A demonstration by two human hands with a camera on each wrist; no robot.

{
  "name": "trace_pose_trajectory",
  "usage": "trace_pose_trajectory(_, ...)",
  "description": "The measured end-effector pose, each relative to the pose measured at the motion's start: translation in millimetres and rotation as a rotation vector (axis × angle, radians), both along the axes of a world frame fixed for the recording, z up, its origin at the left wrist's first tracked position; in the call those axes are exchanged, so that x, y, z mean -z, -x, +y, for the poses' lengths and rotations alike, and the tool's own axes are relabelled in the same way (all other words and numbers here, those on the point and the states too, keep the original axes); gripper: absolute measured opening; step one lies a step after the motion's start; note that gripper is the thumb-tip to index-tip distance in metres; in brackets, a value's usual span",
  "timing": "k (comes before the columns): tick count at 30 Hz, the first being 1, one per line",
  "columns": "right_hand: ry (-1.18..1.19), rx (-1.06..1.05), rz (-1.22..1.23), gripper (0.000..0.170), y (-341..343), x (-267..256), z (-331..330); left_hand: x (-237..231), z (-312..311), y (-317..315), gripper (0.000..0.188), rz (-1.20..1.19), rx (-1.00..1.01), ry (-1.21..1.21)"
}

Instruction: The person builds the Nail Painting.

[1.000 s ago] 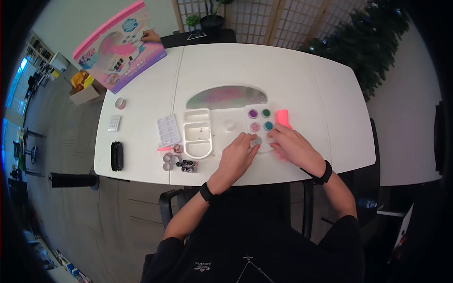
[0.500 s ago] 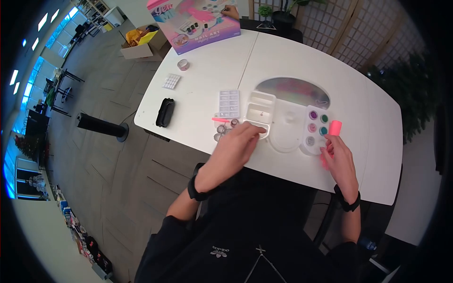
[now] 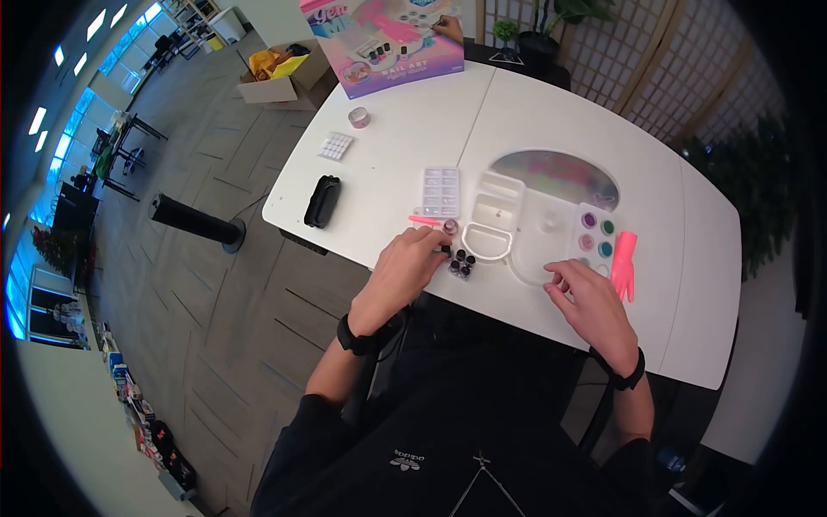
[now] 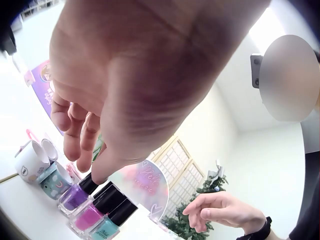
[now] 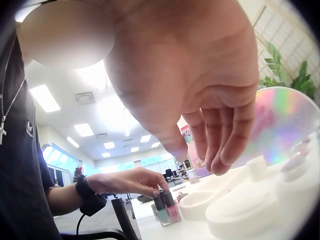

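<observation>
White tray (image 3: 489, 243): three compartments.
Left hand (image 3: 403, 269): left of tray's near end, thumb and fingertips pinched on purple bottle (image 4: 76, 197) up top.
Right hand (image 3: 594, 308): right of tray's near end, fingers loosely bent, thumb apart.
Bottles (image 3: 462, 265): just left of tray's near end, clustered; clear, glossy black-capped, purple/pink/teal inside.

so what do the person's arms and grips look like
The left grip and right grip are ungloved, each with a black wristband behind it; a thin dark cable hangs below the left one. The black sleeves are short, leaving the forearms bare.
</observation>
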State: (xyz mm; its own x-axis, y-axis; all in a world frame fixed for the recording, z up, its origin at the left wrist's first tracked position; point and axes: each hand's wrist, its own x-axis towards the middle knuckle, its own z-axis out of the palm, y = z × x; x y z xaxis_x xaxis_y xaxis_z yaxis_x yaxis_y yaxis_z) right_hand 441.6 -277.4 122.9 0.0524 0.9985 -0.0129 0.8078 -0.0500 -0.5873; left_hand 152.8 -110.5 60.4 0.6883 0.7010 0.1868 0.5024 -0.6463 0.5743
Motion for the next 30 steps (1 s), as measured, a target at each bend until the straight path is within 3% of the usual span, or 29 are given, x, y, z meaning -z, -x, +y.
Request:
trace_pose_trajectory(6,0.011,-0.021,-0.015,0.024,-1.6,1.9,4.7,-35.7,14.0,-5.7,0.022,-0.037,-0.132,0.119)
trace_pose_trajectory(17,0.06,-0.044,-0.045,0.024,-1.0,7.6,7.5,-21.9,25.7,-60.8,0.021,0.035,0.04,0.08)
trace_pose_trajectory(25,0.088,-0.067,-0.059,0.026,1.4,7.4,9.3,-17.8,21.4,-60.1,0.025,-0.018,0.042,0.043)
trace_pose_trajectory(30,0.065,-0.085,-0.061,0.025,2.8,9.6,9.6,-26.0,18.7,-37.0,0.032,0.005,0.041,0.15)
